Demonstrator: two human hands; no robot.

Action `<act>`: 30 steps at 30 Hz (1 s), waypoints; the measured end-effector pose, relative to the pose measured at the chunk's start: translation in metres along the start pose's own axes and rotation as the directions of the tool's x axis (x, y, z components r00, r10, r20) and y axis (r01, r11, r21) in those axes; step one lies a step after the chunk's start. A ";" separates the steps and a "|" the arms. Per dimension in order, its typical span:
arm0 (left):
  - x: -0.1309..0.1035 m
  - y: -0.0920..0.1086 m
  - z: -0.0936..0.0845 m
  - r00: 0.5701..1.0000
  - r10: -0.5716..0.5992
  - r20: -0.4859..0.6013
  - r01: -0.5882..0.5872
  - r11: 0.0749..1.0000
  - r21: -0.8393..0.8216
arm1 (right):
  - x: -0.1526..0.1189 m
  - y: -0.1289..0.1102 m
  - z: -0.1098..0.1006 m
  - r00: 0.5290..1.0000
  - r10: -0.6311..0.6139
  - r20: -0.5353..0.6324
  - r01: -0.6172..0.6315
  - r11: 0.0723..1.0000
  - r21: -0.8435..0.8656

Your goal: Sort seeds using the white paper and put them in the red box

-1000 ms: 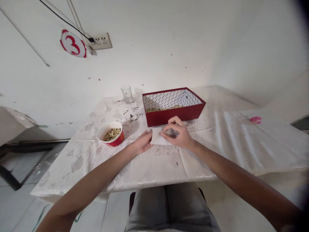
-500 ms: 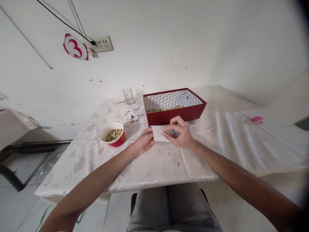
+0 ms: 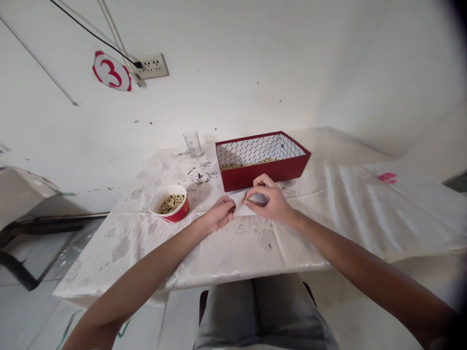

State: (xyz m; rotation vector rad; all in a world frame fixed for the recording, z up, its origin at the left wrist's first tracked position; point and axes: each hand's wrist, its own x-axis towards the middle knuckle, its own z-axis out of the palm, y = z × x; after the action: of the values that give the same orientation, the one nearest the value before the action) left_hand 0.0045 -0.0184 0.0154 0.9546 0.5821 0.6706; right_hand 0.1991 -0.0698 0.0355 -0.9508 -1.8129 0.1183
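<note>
My left hand [image 3: 221, 214] is now curling farther in over the left edge of the white paper [image 3: 241, 209], which is looking flatter than a moment ago; whether I'm gripping it, I can't tell. My right hand [image 3: 275, 203] is still pinching something small, so the fingertip work is seemingly carrying on. Beyond, the bowl [image 3: 179, 212] and red box [image 3: 264, 176] are staying put.

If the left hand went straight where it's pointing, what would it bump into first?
The left hand would probably meet the white paper first, then the right hand just beyond. Their heights are hard to judge here.
</note>
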 end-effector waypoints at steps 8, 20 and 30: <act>-0.003 0.003 -0.004 1.000 -0.005 -0.004 0.005 1.000 0.031 | 0.002 -0.002 -0.002 1.000 0.001 0.025 -0.002 0.998 0.062; -0.003 0.003 -0.003 0.995 0.082 -0.053 -0.081 0.997 0.012 | -0.001 0.005 0.000 0.998 -0.061 -0.021 0.061 0.998 -0.033; 0.000 0.005 0.001 0.998 0.060 0.015 -0.059 0.996 -0.071 | 0.002 0.008 -0.002 0.993 -0.083 -0.079 0.079 0.995 -0.055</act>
State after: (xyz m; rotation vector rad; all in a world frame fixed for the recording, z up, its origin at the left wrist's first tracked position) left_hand 0.0037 -0.0169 0.0202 0.9134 0.5129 0.7314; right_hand 0.2045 -0.0640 0.0339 -0.9041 -1.7842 -0.0182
